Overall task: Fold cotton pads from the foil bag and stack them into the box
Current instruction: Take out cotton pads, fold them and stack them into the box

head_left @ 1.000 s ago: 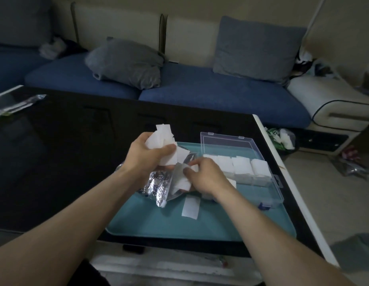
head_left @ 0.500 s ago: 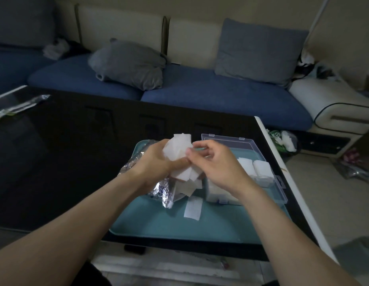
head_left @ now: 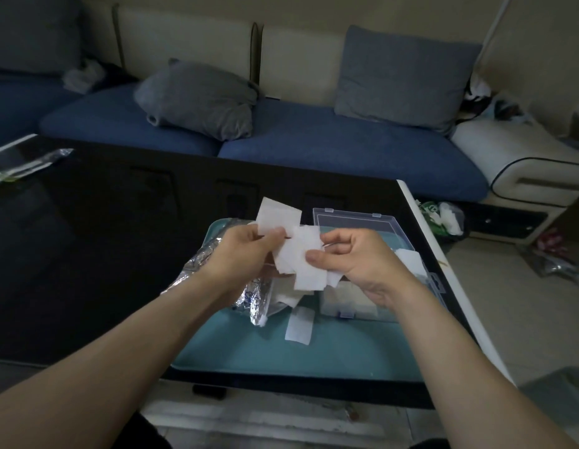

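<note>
Left hand [head_left: 239, 251] pinching a loose sheaf of cotton pads [head_left: 294, 251], right hand [head_left: 353, 257] nipping one pad's edge — held above the tray [head_left: 281, 358]. Featherlight, limp, clingy; best taken by edges. Foil bag [head_left: 249, 296] at 7 o'clock, box [head_left: 379, 228] at 3.

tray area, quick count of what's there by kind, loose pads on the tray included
foil bag: 1
clear plastic box: 1
teal tray: 1
loose cotton pad lying flat on the tray: 1
hands, left hand and right hand, each pinching the bunch of cotton pads: 2
total: 6
</note>
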`<state>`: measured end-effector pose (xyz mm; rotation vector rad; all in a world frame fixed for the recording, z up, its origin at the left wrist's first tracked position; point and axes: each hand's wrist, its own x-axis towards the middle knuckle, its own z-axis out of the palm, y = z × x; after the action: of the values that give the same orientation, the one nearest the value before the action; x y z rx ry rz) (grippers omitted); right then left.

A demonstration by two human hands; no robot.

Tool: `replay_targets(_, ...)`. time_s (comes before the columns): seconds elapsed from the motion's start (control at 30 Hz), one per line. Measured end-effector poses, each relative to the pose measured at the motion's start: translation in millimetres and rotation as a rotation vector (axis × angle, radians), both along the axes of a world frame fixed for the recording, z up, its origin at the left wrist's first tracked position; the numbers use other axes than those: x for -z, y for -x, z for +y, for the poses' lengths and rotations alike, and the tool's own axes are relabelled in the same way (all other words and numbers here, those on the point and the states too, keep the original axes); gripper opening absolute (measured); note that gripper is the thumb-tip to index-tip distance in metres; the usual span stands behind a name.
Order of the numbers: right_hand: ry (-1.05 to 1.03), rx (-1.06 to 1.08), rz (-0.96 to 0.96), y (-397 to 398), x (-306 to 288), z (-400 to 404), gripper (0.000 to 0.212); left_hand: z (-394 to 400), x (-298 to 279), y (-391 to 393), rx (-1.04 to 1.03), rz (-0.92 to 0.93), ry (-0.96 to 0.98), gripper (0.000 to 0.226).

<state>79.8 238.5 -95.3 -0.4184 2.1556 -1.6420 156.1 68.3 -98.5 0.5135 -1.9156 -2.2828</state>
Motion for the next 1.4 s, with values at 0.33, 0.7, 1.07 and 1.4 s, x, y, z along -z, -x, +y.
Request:
replay_targets(0.33, 0.087, -0.029, 0.062, 6.2, -6.1, 10.1, 0.045, -8.9, -3.6, -4.7, 0.315, -0.079, 0.322, 0.019)
replay_targets(0.7, 0.124, -0.089, -0.010, -5.5, -1.8, -5.6, 0.022, 2.4, -3.2, -7.1, 0.439, -0.039, 0.010, 0.064)
replay_targets(1.07, 0.154, 0.130, 0.101, 0.0, -2.8, -2.4, 0.007, 15.9, -1.7, -3.0, 0.148, 0.169, -0.040, 0.034)
replay_targets(1.4, -0.080, -0.077, 0.325, -4.8, -10.8, 1.0, 0.019, 9.4, -2.3, -6.0, 0.188, 0.079, 0.056, 0.016)
